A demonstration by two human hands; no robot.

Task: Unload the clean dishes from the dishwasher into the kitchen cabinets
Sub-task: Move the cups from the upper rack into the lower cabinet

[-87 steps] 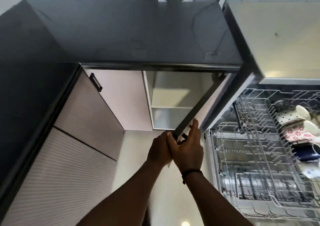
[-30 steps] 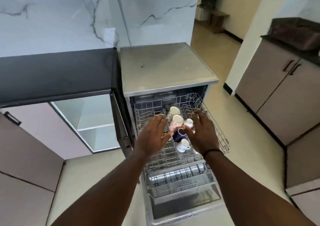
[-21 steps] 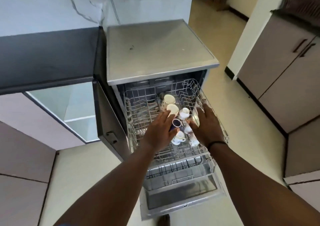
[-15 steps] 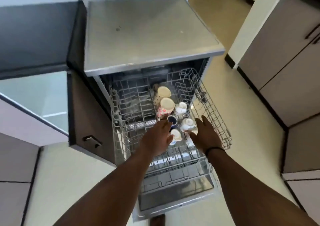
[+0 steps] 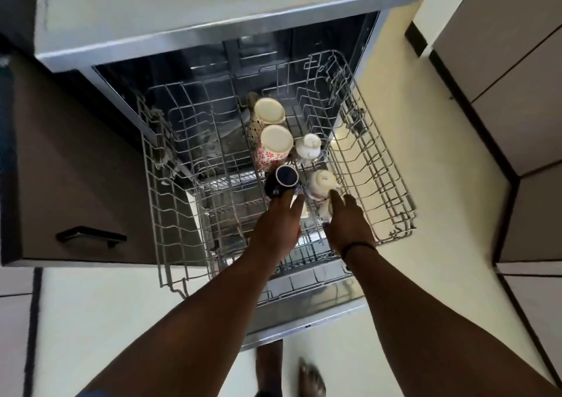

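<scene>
Your two hands reach down into the pulled-out upper rack of the open dishwasher, forearms stretched out from the bottom of the view. Your left hand lies palm down with its fingertips at the dark blue mug; its grip is hidden under the hand, so you cannot tell it. Your right hand, a dark band at the wrist, spreads relaxed fingers over a small white cup whose upturned base bears tiny dark print too small to read. All cups stand mouth down in a row running front to back: a red-flowered mug, a cream mug behind it, a white cup alongside. A cabinet door hangs open at left.
</scene>
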